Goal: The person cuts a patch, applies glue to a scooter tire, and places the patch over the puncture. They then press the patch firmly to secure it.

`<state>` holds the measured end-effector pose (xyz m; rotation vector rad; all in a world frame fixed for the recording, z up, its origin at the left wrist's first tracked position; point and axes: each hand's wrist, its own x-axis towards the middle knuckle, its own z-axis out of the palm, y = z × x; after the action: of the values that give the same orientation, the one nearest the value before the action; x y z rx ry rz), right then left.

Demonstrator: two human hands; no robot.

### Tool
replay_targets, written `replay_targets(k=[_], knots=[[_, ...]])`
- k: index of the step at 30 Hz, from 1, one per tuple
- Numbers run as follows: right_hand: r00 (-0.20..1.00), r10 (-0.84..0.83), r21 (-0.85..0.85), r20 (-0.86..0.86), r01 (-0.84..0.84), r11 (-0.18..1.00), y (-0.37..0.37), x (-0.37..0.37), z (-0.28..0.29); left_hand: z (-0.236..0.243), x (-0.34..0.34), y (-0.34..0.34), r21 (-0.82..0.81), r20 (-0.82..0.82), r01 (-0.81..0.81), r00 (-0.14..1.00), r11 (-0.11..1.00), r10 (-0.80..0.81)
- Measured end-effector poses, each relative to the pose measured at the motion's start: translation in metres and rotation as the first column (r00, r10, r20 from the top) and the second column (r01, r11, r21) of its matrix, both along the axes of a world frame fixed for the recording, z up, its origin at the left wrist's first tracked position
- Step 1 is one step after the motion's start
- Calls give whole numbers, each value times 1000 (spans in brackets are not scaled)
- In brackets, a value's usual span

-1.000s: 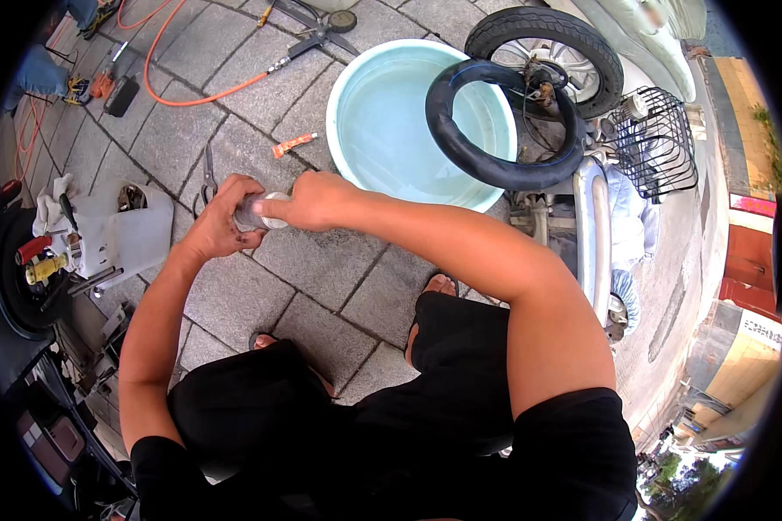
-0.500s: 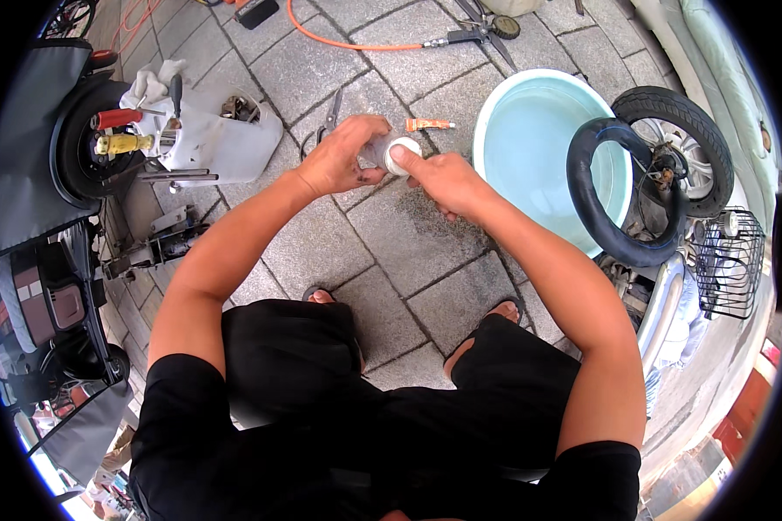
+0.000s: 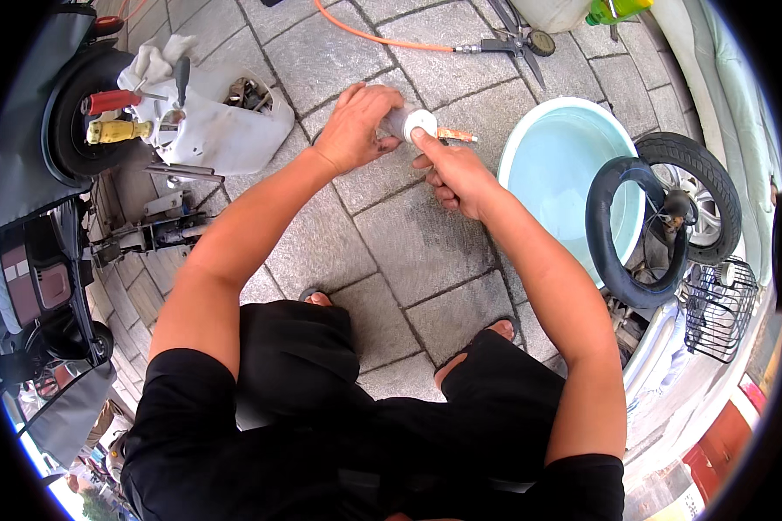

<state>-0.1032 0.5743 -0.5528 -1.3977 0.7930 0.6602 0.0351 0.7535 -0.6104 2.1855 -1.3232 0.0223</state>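
My left hand (image 3: 356, 126) is wrapped round the cloudy, see-through body of a small jar (image 3: 394, 122), held tilted in front of me above the paving. On the jar's white lid (image 3: 418, 124) presses the thumb of my right hand (image 3: 457, 176). My right fingers are curled beneath the lid and partly hidden. Just beyond my right thumb, an orange and white squeeze tube (image 3: 460, 135) lies on the ground, partly covered from view.
A light blue basin (image 3: 506, 165) of water stands at the right. A black inner tube (image 3: 601, 217) leans over its edge beside a wheel (image 3: 728, 204) and wire basket (image 3: 719, 317). A white tool container (image 3: 248, 148) stands left. An orange air hose (image 3: 382, 41) lies ahead.
Both hands have moved forward with the jar, nearer the squeeze tube, which they now partly hide. The view has shifted, so surrounding things sit lower. Both hands keep hold of the jar.
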Motion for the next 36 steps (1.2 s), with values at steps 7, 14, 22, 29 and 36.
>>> replay_targets(k=[7,14,22,29,36], knots=[[773,633,-781,47,-366,505,25,40,-46,-48,51,-33,-195,-769,-600,584,776,258],[503,693,-804,-516,-564,-188,-19,50,-53,-62,49,-49,-157,-756,-579,592,800,280],[707,677,-922,-204,-371,110,-29,46,-68,-71,30,-48,-75,-566,-696,620,714,543],[900,-173,-39,400,206,978,-69,10,37,32,-40,-47,-120,-993,-205,44,971,-113],[803,-426,284,417,330,900,-76,-36,66,71,-72,-60,-357,-848,-73,444,931,-290]])
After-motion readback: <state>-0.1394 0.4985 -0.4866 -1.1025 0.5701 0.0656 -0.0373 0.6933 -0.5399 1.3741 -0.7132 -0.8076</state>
